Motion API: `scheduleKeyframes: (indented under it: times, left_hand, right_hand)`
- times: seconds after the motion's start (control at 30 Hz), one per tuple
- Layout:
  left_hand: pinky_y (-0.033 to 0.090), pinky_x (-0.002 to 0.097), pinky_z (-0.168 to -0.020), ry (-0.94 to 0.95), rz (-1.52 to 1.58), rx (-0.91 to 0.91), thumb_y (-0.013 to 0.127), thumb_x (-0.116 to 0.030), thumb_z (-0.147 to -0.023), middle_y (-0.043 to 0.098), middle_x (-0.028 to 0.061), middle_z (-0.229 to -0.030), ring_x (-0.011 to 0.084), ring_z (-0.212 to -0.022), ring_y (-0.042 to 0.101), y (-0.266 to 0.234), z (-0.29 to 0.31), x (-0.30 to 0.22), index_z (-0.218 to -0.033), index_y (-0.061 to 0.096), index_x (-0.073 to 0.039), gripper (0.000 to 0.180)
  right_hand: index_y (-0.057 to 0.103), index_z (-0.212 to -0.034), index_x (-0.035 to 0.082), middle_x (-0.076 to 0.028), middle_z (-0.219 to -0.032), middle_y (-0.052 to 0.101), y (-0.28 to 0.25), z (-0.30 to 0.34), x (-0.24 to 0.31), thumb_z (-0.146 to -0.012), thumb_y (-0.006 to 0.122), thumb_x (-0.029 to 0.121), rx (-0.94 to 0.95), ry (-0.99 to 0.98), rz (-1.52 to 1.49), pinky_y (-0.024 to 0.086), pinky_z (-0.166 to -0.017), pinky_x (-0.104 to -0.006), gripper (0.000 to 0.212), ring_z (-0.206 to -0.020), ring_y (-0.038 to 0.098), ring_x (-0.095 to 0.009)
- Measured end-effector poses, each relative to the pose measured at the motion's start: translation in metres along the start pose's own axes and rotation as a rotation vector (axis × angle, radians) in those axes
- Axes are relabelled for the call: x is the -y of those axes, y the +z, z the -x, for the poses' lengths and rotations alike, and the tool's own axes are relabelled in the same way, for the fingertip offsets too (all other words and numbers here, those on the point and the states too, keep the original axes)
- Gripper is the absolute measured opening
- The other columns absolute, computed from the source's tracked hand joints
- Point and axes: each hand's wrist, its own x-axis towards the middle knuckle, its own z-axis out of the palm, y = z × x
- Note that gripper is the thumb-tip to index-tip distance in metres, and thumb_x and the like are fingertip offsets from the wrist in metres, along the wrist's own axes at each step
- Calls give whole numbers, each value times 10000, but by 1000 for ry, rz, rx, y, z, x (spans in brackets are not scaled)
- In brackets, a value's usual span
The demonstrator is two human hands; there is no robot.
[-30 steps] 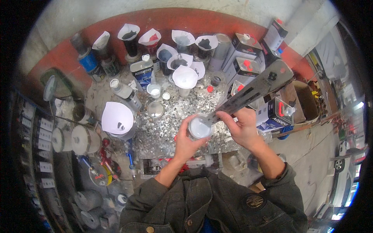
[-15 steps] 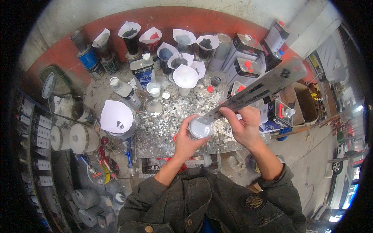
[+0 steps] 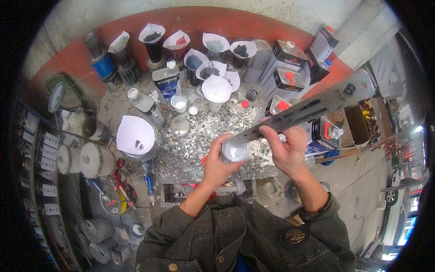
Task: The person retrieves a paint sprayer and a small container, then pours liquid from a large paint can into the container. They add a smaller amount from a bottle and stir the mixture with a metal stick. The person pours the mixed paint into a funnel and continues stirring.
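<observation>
My left hand (image 3: 216,164) wraps round a clear cup (image 3: 235,152) with pale grey-white liquid in it, over the front of the bench. Between the thumb and fingers of my right hand (image 3: 290,149) is a long flat metal mixing stick (image 3: 303,109), with dark markings along its face. It slants up to the right, and its lower end dips into the cup. Beyond the cup lie a round tin lid (image 3: 180,126) and a small white cap (image 3: 193,110). A white cup (image 3: 179,104) with white content stands near them.
Paint-crusted bench (image 3: 199,145) in front. Paper-lined cups (image 3: 216,89) crowd its back; metal cans (image 3: 286,84) with red caps stand at right. A paper-topped container (image 3: 136,138) is at left, above spray guns (image 3: 120,181). A box (image 3: 355,124) stands beyond the right edge.
The upper end of the mixing stick has swung a little to the right and down, with my right hand shifting slightly. My left hand and the cup stay nearly in place.
</observation>
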Motion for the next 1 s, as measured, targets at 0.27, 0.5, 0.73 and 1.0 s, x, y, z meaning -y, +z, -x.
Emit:
scheduleKeyframes:
  times: [0.27,0.5,0.73,1.0]
  left_hand:
    - [459,360,-1077,-63,210,-3,880,-3,-678,546,93,-1347,196,-1245,555,1,-3,-14,-1409,438,-31,855]
    - [454,356,-1080,-69,168,9,876,7,-683,545,89,-1340,193,-1244,552,2,0,-13,-1404,442,-25,841]
    - [471,357,-1054,-34,204,15,877,-19,-687,569,105,-1336,204,-1228,575,3,0,-22,-1387,470,-29,810]
    - [457,367,-1081,-82,246,34,864,15,-699,562,104,-1344,207,-1243,561,10,-2,-22,-1391,457,-25,804]
  right_hand:
    - [747,-949,12,-136,-786,715,5,21,-8,-870,759,96,162,137,-6,501,-586,-330,116,-637,683,-232]
    - [744,-932,5,-134,-804,723,2,15,12,-856,772,79,24,95,-48,515,-604,-324,110,-660,698,-242]
    - [724,-925,10,-140,-769,684,-7,10,-10,-876,763,119,86,70,14,474,-549,-335,126,-608,657,-271]
    - [733,-932,22,-127,-729,669,5,34,-2,-854,769,116,37,47,-37,480,-516,-358,127,-570,650,-270]
